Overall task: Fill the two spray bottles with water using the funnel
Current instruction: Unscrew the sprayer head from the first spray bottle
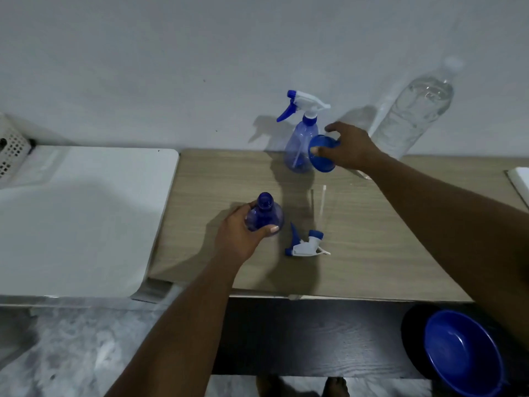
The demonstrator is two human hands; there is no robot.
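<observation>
The wooden table (372, 239) fills mid-frame, with a clear water bottle (415, 116) at upper right. At top centre stands the capped spray bottle (299, 141). Below it, the left hand (237, 236) curls round the open spray bottle (264, 213), which stands upright. The right hand (352, 147) pinches the blue funnel (322, 157) by its rim. A loose trigger head (305, 245) lies nearby. The funnel is likely being fetched; next, its spout needs seating squarely in the open neck.
</observation>
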